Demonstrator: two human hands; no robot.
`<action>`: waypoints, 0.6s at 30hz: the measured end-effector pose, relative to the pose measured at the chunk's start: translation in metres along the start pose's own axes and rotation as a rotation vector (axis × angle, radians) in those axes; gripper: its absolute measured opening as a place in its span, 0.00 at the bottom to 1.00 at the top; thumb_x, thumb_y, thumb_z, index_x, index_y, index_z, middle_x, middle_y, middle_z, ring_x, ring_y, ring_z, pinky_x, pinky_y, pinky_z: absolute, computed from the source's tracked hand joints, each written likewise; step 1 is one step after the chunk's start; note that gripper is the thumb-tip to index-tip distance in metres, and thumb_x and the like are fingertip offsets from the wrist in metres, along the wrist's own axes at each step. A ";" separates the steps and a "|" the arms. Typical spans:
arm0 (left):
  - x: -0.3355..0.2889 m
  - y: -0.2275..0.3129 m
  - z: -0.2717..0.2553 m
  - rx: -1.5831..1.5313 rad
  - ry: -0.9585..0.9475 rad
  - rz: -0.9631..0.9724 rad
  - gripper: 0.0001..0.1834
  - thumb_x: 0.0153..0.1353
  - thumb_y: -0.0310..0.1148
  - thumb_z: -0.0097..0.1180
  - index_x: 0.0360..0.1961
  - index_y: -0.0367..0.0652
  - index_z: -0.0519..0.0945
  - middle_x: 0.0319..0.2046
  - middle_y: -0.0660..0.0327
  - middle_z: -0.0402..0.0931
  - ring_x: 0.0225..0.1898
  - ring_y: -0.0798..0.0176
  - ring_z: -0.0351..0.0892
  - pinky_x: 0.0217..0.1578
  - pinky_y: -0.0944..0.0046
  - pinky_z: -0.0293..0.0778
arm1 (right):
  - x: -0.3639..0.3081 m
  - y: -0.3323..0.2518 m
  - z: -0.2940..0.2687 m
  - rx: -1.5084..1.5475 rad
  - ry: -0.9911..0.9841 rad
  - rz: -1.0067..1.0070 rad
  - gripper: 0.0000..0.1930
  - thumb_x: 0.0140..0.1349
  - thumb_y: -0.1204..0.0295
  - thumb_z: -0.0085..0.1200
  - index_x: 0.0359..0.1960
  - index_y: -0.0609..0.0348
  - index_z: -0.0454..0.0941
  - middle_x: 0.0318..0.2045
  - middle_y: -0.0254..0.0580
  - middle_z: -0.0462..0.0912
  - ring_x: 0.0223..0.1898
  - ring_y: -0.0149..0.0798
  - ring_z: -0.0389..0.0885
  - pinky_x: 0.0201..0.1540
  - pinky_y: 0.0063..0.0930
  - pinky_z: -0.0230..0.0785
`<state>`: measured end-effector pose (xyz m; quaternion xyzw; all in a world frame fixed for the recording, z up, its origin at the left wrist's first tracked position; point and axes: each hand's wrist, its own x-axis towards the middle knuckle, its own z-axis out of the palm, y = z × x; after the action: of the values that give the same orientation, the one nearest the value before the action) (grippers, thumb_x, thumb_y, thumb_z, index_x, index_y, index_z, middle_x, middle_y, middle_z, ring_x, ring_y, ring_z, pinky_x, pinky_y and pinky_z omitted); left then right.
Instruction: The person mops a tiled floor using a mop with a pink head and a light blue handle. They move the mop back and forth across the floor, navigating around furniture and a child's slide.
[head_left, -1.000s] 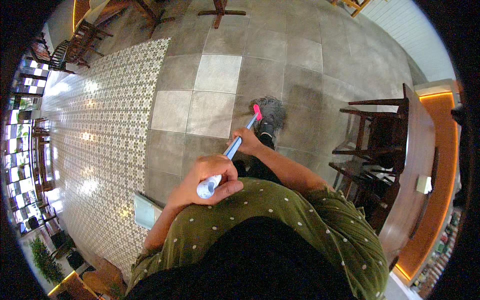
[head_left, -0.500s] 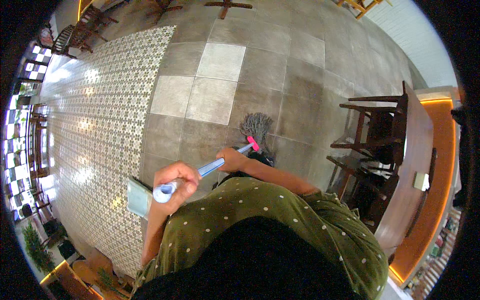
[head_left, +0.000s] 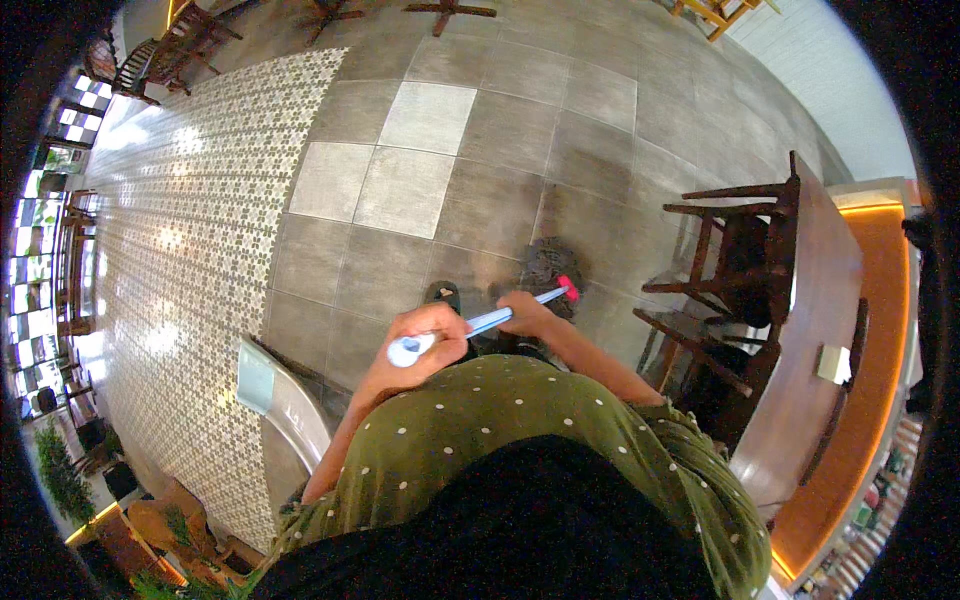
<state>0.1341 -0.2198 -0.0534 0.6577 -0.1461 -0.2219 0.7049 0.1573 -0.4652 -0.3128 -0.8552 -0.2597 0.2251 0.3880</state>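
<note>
Nearest to the camera is the olive shirt [head_left: 480,395] with white dots, and over it a black cloth [head_left: 500,510]. Just beyond it, the left hand [head_left: 428,335] has its grip wrapped round the pale blue mop handle [head_left: 490,321], close to the upper end, of which the round opening looks up. The right hand [head_left: 525,315] holds the same handle lower down, its grip also pressed around it (the fingers' far side is hidden, so I cannot tell every finger). From there the handle goes slanting to the right, until a pink connector [head_left: 569,287], and the grey mop head [head_left: 550,260] lies spread, a little blurred, on the grey floor tiles [head_left: 490,200]. One black shoe [head_left: 443,294] stands just beyond the left hand. To the left is a curved metal piece [head_left: 300,415] with a pale blue-green panel [head_left: 256,380], beside the patterned floor [head_left: 200,220]. To the right, dark wooden chairs [head_left: 716,285] stand near a brown wooden surface [head_left: 822,300], which carries a pale box [head_left: 832,364]. Farthest away, at the upper edge, there is a dark table foot [head_left: 445,10]
</note>
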 end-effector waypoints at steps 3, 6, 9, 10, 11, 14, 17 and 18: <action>0.016 -0.015 0.049 0.049 -0.138 -0.026 0.05 0.60 0.26 0.62 0.35 0.41 0.78 0.31 0.64 0.76 0.38 0.69 0.74 0.42 0.67 0.68 | -0.061 0.041 -0.008 -0.001 0.030 0.080 0.12 0.44 0.61 0.65 0.22 0.55 0.78 0.23 0.51 0.80 0.28 0.58 0.79 0.31 0.47 0.69; 0.031 -0.025 0.086 0.020 -0.308 0.056 0.06 0.61 0.29 0.62 0.36 0.42 0.77 0.34 0.64 0.76 0.38 0.67 0.75 0.43 0.65 0.69 | -0.112 0.065 -0.011 0.011 0.119 0.075 0.11 0.42 0.67 0.65 0.18 0.55 0.74 0.20 0.51 0.77 0.26 0.57 0.77 0.28 0.46 0.65; 0.040 -0.028 0.097 0.078 -0.363 0.022 0.07 0.62 0.31 0.62 0.38 0.43 0.77 0.35 0.63 0.77 0.37 0.66 0.75 0.40 0.64 0.70 | -0.133 0.075 -0.011 0.028 0.229 0.104 0.09 0.42 0.69 0.63 0.17 0.56 0.74 0.20 0.51 0.77 0.25 0.56 0.77 0.28 0.44 0.66; 0.041 -0.028 0.096 0.125 -0.368 -0.015 0.08 0.62 0.32 0.62 0.38 0.43 0.77 0.34 0.62 0.77 0.37 0.66 0.75 0.40 0.63 0.70 | -0.132 0.076 -0.009 0.000 0.232 0.196 0.09 0.43 0.70 0.63 0.17 0.57 0.74 0.20 0.51 0.77 0.25 0.56 0.77 0.29 0.44 0.67; 0.041 -0.026 0.089 0.125 -0.361 -0.064 0.07 0.63 0.31 0.61 0.38 0.41 0.77 0.33 0.62 0.77 0.36 0.67 0.75 0.39 0.64 0.71 | -0.126 0.075 -0.006 -0.004 0.274 0.202 0.10 0.43 0.67 0.63 0.17 0.57 0.74 0.20 0.51 0.77 0.25 0.57 0.78 0.28 0.45 0.67; 0.043 -0.017 0.058 0.182 -0.306 -0.006 0.06 0.62 0.30 0.61 0.37 0.40 0.78 0.32 0.62 0.78 0.36 0.68 0.75 0.40 0.64 0.71 | -0.094 0.065 0.004 -0.017 0.289 0.263 0.14 0.46 0.60 0.63 0.19 0.56 0.76 0.20 0.52 0.78 0.26 0.59 0.78 0.29 0.48 0.69; 0.023 0.010 0.016 0.266 -0.197 -0.034 0.05 0.61 0.28 0.62 0.36 0.39 0.79 0.34 0.61 0.80 0.37 0.67 0.77 0.42 0.64 0.72 | -0.040 0.035 0.019 -0.011 0.227 0.312 0.18 0.48 0.52 0.64 0.23 0.55 0.80 0.25 0.55 0.80 0.32 0.60 0.81 0.34 0.52 0.73; 0.017 0.020 0.001 0.305 -0.172 -0.044 0.05 0.61 0.27 0.62 0.36 0.38 0.79 0.34 0.61 0.80 0.38 0.66 0.78 0.43 0.64 0.73 | -0.019 0.020 0.024 0.008 0.290 0.262 0.13 0.46 0.60 0.62 0.21 0.57 0.78 0.24 0.55 0.79 0.31 0.60 0.80 0.35 0.50 0.71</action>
<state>0.1506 -0.2285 -0.0350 0.7387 -0.2234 -0.2682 0.5766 0.1342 -0.4750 -0.3395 -0.9035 -0.0867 0.1493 0.3922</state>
